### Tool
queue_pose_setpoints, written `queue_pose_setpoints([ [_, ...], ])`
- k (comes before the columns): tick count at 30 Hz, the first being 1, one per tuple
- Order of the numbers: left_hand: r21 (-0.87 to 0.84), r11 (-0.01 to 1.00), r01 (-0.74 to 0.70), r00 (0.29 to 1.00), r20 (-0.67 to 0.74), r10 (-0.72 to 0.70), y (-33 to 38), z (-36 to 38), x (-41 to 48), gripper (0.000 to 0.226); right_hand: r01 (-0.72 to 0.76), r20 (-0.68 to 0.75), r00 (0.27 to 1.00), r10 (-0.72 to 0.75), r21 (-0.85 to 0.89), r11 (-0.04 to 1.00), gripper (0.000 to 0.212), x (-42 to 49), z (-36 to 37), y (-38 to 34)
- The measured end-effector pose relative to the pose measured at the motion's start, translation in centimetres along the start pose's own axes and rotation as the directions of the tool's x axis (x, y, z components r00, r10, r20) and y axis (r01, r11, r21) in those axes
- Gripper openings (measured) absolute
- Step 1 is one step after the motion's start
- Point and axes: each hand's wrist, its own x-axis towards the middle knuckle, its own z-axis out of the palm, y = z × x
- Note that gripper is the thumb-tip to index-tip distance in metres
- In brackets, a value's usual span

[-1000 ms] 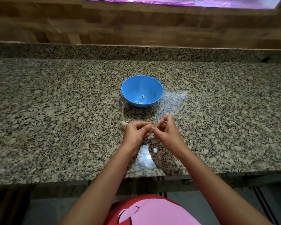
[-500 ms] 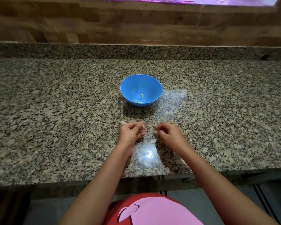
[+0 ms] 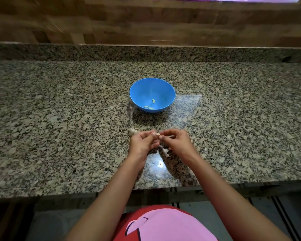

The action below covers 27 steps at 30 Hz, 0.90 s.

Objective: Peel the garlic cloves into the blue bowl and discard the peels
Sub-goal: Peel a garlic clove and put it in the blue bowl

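Note:
A blue bowl (image 3: 141, 87) stands on the granite counter with three peeled garlic cloves (image 3: 153, 101) in its bottom. In front of it my left hand (image 3: 142, 142) and my right hand (image 3: 176, 142) meet fingertip to fingertip. A small pale garlic clove (image 3: 157, 134) shows between them, pinched by both hands. A garlic bulb (image 3: 132, 131) lies on the counter just behind my left hand, partly hidden by it. A few pale peel scraps (image 3: 165, 150) lie under my hands.
The granite counter (image 3: 59, 129) stretches wide to both sides, with a raised granite ledge (image 3: 94, 53) and a wooden wall (image 3: 146, 23) behind. Its front edge (image 3: 42, 192) runs just below my forearms.
My hands had moved apart and lowered toward the counter half a second ago. Now they are together again, slightly raised, with the clove between the fingertips.

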Motion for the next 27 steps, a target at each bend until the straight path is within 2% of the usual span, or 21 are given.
queue_pose_setpoints([
  [5,0.136,0.988,-0.072,0.995,0.075,0.063,-0.2,0.0,-0.3,0.008,0.021,-0.054,0.998,-0.017,0.075,0.997,0.007,0.0,0.5,0.0],
  [12,0.324,0.938,-0.124,0.991,0.089,0.100,0.1,-0.2,-0.2,0.004,-0.034,0.006,0.999,0.034,0.117,0.993,0.007,0.1,0.1,0.1],
  [19,0.350,0.928,-0.126,0.990,0.101,0.096,0.6,0.0,-0.3,0.005,-0.007,0.042,0.999,0.004,0.090,0.996,0.015,0.0,-0.5,-0.5],
  [23,0.348,0.929,-0.125,0.990,0.100,0.096,1.0,0.4,-0.6,0.008,-0.043,0.026,0.999,0.038,0.240,0.970,0.011,0.0,-0.4,0.1],
  [27,0.450,0.881,-0.146,0.989,0.059,0.134,0.6,0.1,-0.3,0.006,-0.133,0.032,0.990,0.137,0.524,0.841,0.011,-0.1,-0.5,0.2],
])
